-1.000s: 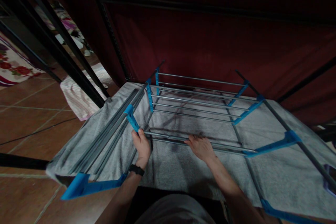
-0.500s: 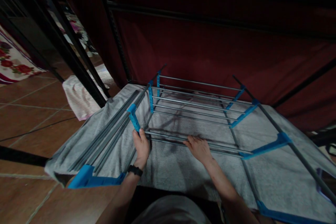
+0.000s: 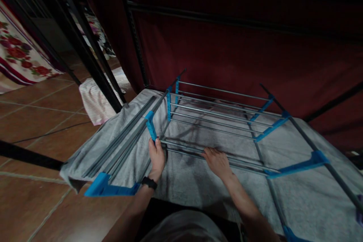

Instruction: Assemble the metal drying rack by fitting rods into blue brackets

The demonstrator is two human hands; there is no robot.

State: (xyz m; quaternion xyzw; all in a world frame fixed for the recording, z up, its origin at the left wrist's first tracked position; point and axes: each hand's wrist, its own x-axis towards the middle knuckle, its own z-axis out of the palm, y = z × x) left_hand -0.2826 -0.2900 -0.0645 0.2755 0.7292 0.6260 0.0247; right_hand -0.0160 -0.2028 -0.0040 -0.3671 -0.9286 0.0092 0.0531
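Observation:
A rack of grey metal tubes and blue plastic brackets lies on a grey cloth point(image 3: 195, 185). My left hand point(image 3: 157, 159), with a dark band on the wrist, is closed around the lower end of a blue bracket point(image 3: 151, 125), where the cross rods meet it. My right hand point(image 3: 217, 162) wraps over a metal rod point(image 3: 183, 146) near its middle. That rod's right end lies by another blue bracket point(image 3: 300, 164) on the right side tube. Farther back, several rods point(image 3: 215, 111) span between blue brackets. My fingertips are partly hidden.
Loose grey tubes point(image 3: 120, 138) lie on the cloth at the left, close to a blue end bracket point(image 3: 109, 187). Black metal posts point(image 3: 99, 70) stand at left. A dark red curtain point(image 3: 227, 53) hangs behind. A striped cloth point(image 3: 95, 100) lies beside the tiled floor point(image 3: 31, 132).
The view has swung a little to the left, so the rack and both hands appear farther right. Both hands keep their places on the bracket and the rod.

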